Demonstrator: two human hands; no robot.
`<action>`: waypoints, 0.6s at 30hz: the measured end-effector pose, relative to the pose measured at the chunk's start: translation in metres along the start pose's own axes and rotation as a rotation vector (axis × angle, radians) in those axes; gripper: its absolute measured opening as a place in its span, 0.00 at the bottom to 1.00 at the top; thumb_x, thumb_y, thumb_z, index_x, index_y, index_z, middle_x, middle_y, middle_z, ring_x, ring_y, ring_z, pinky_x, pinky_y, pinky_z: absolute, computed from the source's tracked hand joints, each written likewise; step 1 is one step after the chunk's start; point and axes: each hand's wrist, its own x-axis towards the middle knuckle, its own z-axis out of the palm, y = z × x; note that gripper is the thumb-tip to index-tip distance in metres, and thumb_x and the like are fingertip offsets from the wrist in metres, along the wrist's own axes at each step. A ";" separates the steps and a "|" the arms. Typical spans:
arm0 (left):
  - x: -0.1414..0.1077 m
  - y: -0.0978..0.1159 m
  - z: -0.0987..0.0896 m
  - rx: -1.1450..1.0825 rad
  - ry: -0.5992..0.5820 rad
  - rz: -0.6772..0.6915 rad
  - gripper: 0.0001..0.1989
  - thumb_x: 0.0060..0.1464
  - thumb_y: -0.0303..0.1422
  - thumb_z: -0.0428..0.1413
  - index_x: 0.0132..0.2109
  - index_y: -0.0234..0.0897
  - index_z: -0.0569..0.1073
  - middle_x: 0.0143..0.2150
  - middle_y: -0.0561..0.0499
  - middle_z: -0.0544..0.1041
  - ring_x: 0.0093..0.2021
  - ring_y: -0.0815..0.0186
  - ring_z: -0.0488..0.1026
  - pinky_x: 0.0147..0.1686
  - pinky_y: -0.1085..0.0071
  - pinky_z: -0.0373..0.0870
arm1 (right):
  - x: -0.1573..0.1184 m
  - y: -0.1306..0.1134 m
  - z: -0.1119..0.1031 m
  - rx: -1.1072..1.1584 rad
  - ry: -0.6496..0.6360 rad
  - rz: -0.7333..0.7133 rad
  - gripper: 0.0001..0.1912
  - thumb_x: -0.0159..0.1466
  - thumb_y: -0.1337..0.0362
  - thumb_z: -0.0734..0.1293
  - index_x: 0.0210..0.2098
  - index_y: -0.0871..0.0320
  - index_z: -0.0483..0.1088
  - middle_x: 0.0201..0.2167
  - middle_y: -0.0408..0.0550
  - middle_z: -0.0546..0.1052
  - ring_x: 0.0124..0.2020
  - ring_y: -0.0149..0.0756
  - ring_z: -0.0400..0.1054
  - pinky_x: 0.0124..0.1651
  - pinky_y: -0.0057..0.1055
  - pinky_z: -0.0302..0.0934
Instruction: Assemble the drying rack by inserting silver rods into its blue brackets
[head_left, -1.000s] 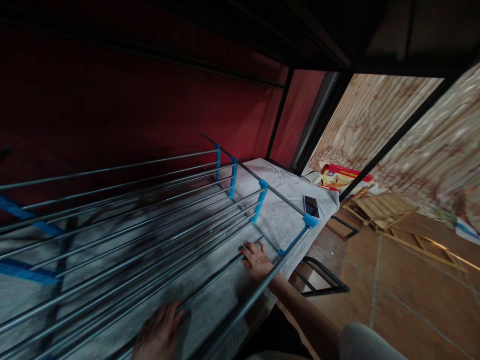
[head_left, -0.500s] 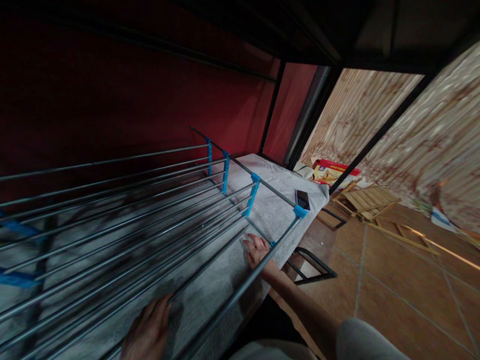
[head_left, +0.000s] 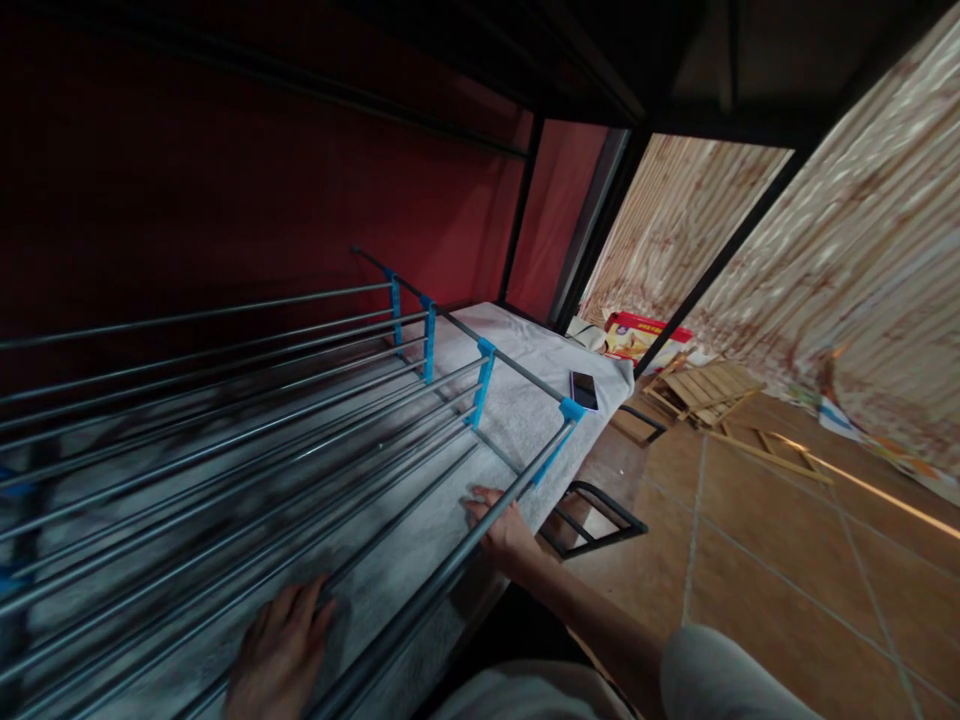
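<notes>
A drying rack with grey metal rods (head_left: 300,452) and blue plastic brackets (head_left: 480,392) lies on a table with a light grey cloth (head_left: 517,335). My left hand (head_left: 277,650) is at the bottom, palm down, its fingers curled over one thin rod of the rack. Behind the thick front rod is my right hand (head_left: 499,525), partly hidden by it, with fingers apart and nothing seen in them. It is near the blue corner bracket (head_left: 555,450) at the rack's right end.
A phone (head_left: 583,391) lies on the cloth at the table's right end. Beyond are a red and yellow package (head_left: 637,338) and a folded wooden item (head_left: 705,388) on the tiled floor. A black metal frame (head_left: 600,520) stands beside the table. Dark posts and beams surround the table.
The view has shifted slightly, so the scene sits further left. My right hand has drawn back closer to the front rod. More of the blue corner bracket shows below that rod.
</notes>
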 end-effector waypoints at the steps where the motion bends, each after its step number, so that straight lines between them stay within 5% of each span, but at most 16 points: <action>1: -0.001 0.001 0.000 0.011 -0.001 -0.011 0.23 0.66 0.43 0.42 0.57 0.40 0.75 0.53 0.43 0.79 0.51 0.56 0.77 0.53 0.59 0.73 | -0.001 -0.002 0.001 0.012 -0.001 -0.006 0.17 0.72 0.68 0.62 0.58 0.58 0.73 0.61 0.59 0.73 0.64 0.44 0.65 0.66 0.47 0.60; 7: -0.015 0.002 -0.001 0.084 0.032 -0.093 0.26 0.68 0.40 0.40 0.62 0.37 0.73 0.62 0.39 0.74 0.62 0.52 0.71 0.61 0.52 0.67 | 0.011 -0.010 0.009 0.075 0.007 -0.051 0.20 0.69 0.70 0.64 0.60 0.59 0.71 0.63 0.60 0.71 0.65 0.46 0.65 0.66 0.48 0.62; 13: -0.029 0.002 -0.008 0.125 0.039 -0.231 0.23 0.66 0.37 0.44 0.61 0.39 0.74 0.62 0.41 0.76 0.61 0.52 0.72 0.62 0.51 0.67 | 0.044 -0.027 0.019 0.196 0.022 -0.145 0.21 0.70 0.70 0.61 0.60 0.54 0.72 0.63 0.56 0.72 0.65 0.47 0.65 0.68 0.50 0.62; 18: -0.056 0.021 -0.025 0.104 0.266 -0.123 0.20 0.65 0.35 0.50 0.60 0.44 0.75 0.62 0.44 0.76 0.56 0.54 0.76 0.56 0.54 0.75 | 0.065 -0.044 0.036 0.208 -0.115 -0.240 0.23 0.69 0.71 0.60 0.59 0.49 0.72 0.60 0.51 0.74 0.64 0.45 0.67 0.68 0.49 0.61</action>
